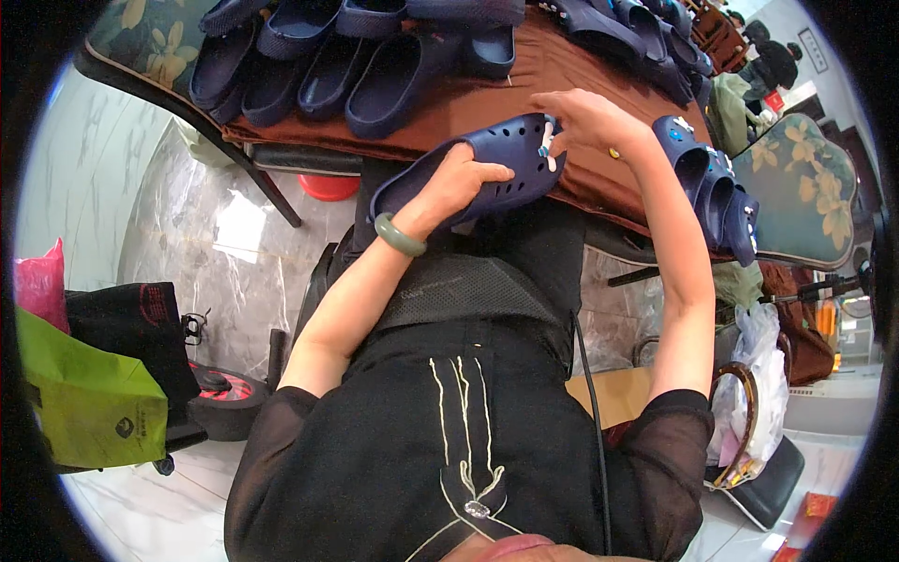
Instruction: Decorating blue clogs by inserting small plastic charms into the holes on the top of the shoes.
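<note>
My left hand grips a dark blue clog from the side, holding it in front of the brown-covered table. My right hand pinches a small white charm at the clog's toe end. A green bangle sits on my left wrist. Both forearms reach up from my black clothing.
Several dark blue clogs lie in a row on the table's far side. More decorated clogs are stacked at the right edge. A green bag and a pink bag stand at the left on the marble floor. A red bowl lies under the table.
</note>
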The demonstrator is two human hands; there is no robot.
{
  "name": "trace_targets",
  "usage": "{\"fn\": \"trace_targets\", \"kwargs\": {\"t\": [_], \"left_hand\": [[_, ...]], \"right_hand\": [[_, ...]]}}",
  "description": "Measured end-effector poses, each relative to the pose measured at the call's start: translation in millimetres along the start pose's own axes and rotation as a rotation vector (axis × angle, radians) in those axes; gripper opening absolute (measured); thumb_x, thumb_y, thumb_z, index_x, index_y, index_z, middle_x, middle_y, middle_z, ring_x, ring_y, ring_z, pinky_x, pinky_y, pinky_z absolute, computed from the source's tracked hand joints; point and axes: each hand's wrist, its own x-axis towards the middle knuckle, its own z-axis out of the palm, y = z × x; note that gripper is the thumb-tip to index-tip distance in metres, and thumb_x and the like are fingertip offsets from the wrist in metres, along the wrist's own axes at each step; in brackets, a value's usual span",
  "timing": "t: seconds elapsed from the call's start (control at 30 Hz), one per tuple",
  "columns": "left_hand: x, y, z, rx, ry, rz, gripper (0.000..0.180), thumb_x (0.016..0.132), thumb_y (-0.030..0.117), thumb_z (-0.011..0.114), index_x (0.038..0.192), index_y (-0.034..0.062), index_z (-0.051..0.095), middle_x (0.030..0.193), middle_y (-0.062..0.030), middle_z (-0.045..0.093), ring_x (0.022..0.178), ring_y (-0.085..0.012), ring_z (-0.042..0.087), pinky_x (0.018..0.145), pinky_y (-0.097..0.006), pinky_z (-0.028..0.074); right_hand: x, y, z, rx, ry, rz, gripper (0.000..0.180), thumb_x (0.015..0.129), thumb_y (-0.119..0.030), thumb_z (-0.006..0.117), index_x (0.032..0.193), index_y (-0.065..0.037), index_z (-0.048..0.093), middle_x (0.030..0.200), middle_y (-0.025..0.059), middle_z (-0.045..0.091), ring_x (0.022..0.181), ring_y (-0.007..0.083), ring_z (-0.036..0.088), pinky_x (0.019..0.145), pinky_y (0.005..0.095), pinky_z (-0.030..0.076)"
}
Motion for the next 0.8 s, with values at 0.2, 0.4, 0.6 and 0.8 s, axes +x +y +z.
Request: {"fn": "trace_targets", "kwargs": {"t": [0.2,0.4,0.6,0.8], "left_hand": [[-1.3,3.0,13.6,0.03,0.121,-0.025,0.025,0.072,0.006,0.065,0.096,-0.002,0.063,0.088,-0.0068,0.065,0.077,-0.0153,0.061,0.074,-0.029,0.049],[0.8,9.0,13.9,-0.014,0.134,-0.032,0.022,0.071,0.006,0.066,0.092,-0.0027,0.064,0.087,-0.0077,0.066,0.075,-0.0163,0.062,0.071,-0.028,0.05],[-3.3,13.1,26.0,-0.113,0.214,-0.071,0.021,0.071,0.005,0.066,0.09,-0.0024,0.063,0.084,-0.0078,0.065,0.074,-0.0168,0.063,0.069,-0.028,0.05],[-0.4,-0.6,24.3,-0.072,0.205,-0.032,0.025,0.071,0.006,0.067,0.094,-0.003,0.062,0.087,-0.0085,0.065,0.072,-0.0167,0.063,0.068,-0.027,0.05]], "right_hand": [[-48.3,-26.4,60.3,-0.089,0.638,0.217,0.03,0.074,-0.018,0.067,0.101,-0.007,0.062,0.1,0.0119,0.059,0.094,0.0308,0.057,0.081,0.0391,0.048],[-36.1,-34.9,79.2,-0.306,0.703,0.254,0.035,0.075,-0.006,0.057,0.11,-0.007,0.058,0.109,0.0109,0.053,0.102,0.0303,0.052,0.081,0.0384,0.047],[-37.5,-10.9,84.4,0.249,0.743,0.248,0.045,0.079,-0.012,0.066,0.121,-0.004,0.053,0.11,0.0116,0.055,0.097,0.0259,0.058,0.085,0.035,0.046],[-29.7,10.6,76.7,1.142,0.463,0.3,0.049,0.083,-0.011,0.064,0.125,0.006,0.045,0.112,0.0082,0.058,0.099,0.0132,0.055,0.089,0.0265,0.043]]}}
